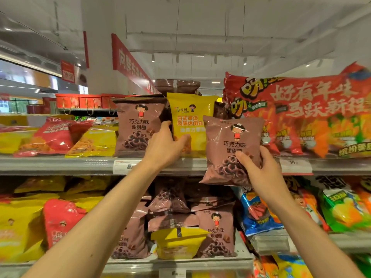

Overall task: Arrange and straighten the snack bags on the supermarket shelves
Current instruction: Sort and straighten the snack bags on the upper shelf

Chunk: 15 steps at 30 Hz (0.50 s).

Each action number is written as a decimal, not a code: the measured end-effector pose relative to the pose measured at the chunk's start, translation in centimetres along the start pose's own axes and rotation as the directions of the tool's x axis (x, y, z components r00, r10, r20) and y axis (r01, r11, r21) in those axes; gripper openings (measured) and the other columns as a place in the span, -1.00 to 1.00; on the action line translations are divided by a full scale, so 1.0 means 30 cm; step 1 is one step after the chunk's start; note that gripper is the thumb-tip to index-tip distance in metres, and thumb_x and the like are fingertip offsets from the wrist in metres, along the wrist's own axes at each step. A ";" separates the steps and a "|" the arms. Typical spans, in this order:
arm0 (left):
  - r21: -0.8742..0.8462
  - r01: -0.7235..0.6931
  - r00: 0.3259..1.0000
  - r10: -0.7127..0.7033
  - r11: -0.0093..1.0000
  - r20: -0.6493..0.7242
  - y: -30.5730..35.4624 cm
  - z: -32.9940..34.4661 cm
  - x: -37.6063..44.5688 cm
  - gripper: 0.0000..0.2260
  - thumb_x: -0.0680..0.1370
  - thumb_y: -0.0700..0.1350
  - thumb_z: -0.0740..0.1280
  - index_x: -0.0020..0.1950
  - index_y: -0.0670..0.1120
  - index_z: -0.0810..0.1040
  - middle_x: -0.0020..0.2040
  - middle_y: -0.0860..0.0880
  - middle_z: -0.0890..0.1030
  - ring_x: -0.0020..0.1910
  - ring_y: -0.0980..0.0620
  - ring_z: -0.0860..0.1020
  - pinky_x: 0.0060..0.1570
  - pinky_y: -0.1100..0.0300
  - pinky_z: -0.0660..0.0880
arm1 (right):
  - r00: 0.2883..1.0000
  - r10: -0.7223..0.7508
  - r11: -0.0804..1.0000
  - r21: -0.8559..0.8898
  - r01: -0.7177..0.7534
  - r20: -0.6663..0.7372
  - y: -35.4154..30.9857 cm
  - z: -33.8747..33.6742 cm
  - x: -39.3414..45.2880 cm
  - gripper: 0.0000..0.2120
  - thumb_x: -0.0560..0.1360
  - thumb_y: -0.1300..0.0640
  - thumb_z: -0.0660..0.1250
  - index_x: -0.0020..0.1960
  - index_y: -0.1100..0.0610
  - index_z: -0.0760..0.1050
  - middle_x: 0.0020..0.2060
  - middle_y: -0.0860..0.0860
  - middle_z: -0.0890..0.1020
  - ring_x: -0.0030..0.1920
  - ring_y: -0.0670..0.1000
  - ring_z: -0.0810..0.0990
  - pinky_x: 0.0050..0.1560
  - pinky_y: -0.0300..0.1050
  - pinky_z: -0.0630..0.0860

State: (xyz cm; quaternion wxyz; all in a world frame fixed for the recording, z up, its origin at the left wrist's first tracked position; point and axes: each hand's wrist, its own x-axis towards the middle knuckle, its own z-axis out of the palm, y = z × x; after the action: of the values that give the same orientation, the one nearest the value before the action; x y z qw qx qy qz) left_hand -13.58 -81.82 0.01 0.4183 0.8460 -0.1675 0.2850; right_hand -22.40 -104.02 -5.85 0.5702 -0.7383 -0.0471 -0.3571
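Both arms reach up toward the top shelf [60,164] of a supermarket snack aisle. The left hand [163,146] grips the lower left edge of an upright yellow snack bag [190,117], thumb on its front and fingers curled behind it; this bag stands on the top shelf between a brown chocolate-ring bag [138,125] to its left and a wide red multipack [301,113] to its right. The right hand [261,167] holds a 2nd brown bag [230,147] by its lower right corner, thumb pressed on the front and fingers wrapped behind, so the bag hangs in the air in front of the shelf edge, tilted slightly and overlapping the yellow bag's right side. Another dark brown bag [177,87] lies on top, behind the yellow one. Further left on the top shelf, red and yellow bags [66,137] lean at angles. On the lower shelf [180,263], brown bags [170,199] are piled untidily, with 1 yellow bag [178,243] lying flat among them and 1 brown bag [217,235] standing upright. A price tag [124,166] sits on the top shelf's rail.
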 end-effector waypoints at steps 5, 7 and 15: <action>-0.031 -0.057 0.998 0.056 0.998 -0.028 -0.003 0.022 0.019 -0.57 0.54 0.12 0.45 0.36 0.05 0.48 0.02 0.10 0.69 -0.02 0.03 0.66 0.12 -0.08 0.59 | 1.000 0.007 1.000 0.016 -0.007 0.011 0.004 -0.011 0.007 -0.71 0.58 -0.08 0.37 0.28 -0.13 0.47 0.09 -0.25 0.63 -0.05 -0.40 0.61 -0.17 -0.42 0.49; -0.066 -0.107 0.993 0.104 0.992 -0.051 -0.002 0.024 0.017 -0.65 0.53 0.11 0.46 0.28 0.08 0.55 -0.05 0.16 0.70 -0.08 0.12 0.66 0.11 -0.04 0.60 | 1.000 0.008 1.000 0.027 -0.009 0.027 0.003 -0.023 0.009 -0.75 0.57 -0.08 0.38 0.23 -0.17 0.48 0.07 -0.24 0.65 -0.05 -0.35 0.64 -0.15 -0.38 0.53; -0.124 -0.165 0.975 0.143 0.978 -0.167 -0.009 -0.020 0.003 -0.69 0.50 0.19 0.47 0.16 0.06 0.67 -0.10 0.16 0.72 -0.11 0.20 0.67 0.03 0.00 0.64 | 1.000 -0.017 1.000 0.027 0.017 0.014 -0.006 -0.042 0.016 -0.75 0.57 -0.08 0.37 0.24 -0.15 0.51 0.05 -0.24 0.68 -0.01 -0.30 0.65 -0.03 -0.26 0.54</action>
State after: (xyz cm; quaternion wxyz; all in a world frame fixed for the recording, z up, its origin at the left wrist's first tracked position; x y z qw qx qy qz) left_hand -13.56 -81.17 0.20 0.4639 0.7745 -0.2184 0.3705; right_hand -22.72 -105.24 -5.31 0.5765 -0.7328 -0.0620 -0.3561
